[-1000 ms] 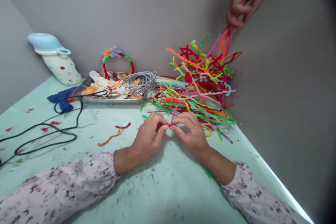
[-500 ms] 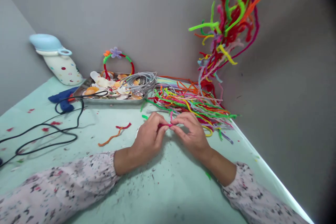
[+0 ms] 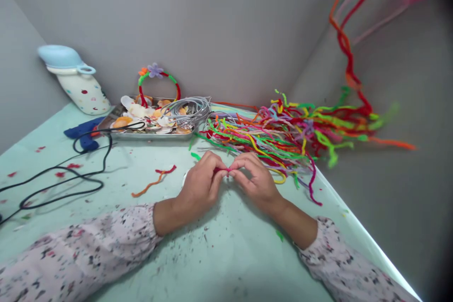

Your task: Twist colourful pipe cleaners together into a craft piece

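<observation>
A: How are your two hands working?

B: Your left hand (image 3: 203, 181) is pinching a pink fuzzy stem (image 3: 229, 170) between thumb and forefinger. Your right hand (image 3: 257, 181) is meeting it with the same narrow pinch, tip nearly touching tip.

A: So where is the stem sitting?

B: It is showing as a short bit in the middle, above the green table cover (image 3: 177, 255); your fingers are hiding the rest.

A: What is lying around you?

B: Just past your hands, a colourful heap of stems (image 3: 262, 137) is spreading toward the table's right edge. Above its far right, some red and orange strands (image 3: 348, 56) are rising, with blurred ends. Beyond your left hand, a metal tray (image 3: 152, 137) is holding shells (image 3: 166, 122), and a coil of grey wire (image 3: 203, 113) is resting over its right side.

A: And further left?

B: A red-and-green hoop (image 3: 178, 89) is standing at the tray, bearing flowers. A blue tool (image 3: 83, 132) is lying beside the tray, near a spotted bottle (image 3: 83, 89) that is leaning. Nearer you, an orange-and-red piece (image 3: 159, 179) is lying alone.
</observation>
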Action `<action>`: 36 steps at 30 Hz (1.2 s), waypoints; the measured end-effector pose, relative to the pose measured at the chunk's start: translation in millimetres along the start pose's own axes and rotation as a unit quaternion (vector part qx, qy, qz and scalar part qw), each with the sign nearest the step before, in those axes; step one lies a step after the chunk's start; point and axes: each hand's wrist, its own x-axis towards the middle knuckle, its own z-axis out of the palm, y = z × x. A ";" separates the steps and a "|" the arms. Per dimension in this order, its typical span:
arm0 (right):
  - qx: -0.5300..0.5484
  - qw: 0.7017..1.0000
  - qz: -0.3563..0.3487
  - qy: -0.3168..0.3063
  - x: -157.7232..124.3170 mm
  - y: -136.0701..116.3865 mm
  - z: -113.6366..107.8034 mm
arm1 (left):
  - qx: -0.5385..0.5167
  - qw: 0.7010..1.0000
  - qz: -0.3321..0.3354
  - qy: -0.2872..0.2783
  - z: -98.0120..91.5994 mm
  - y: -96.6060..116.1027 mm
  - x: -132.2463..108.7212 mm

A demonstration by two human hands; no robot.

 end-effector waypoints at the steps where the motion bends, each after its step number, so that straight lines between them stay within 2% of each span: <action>1: 0.002 1.000 0.002 0.004 0.2 0.1 -0.2 | -0.001 1.000 -0.003 0.001 -0.2 0.3 0.2; 7: 0.007 1.000 0.004 0.020 0.0 -0.6 -2.0 | -0.010 1.000 -0.014 0.010 -1.2 2.3 1.0; 18: 0.003 1.000 0.003 -0.025 0.1 -2.3 -3.1 | 0.003 1.000 0.006 -0.004 -1.1 1.3 -0.4; 28: 0.028 0.999 0.017 -0.008 0.7 -1.1 -4.5 | -0.003 1.000 -0.003 0.006 -0.6 2.6 0.3; 36: 0.043 0.997 0.040 -0.047 1.2 -1.8 -5.0 | 0.005 1.000 0.014 -0.008 -1.2 3.0 0.0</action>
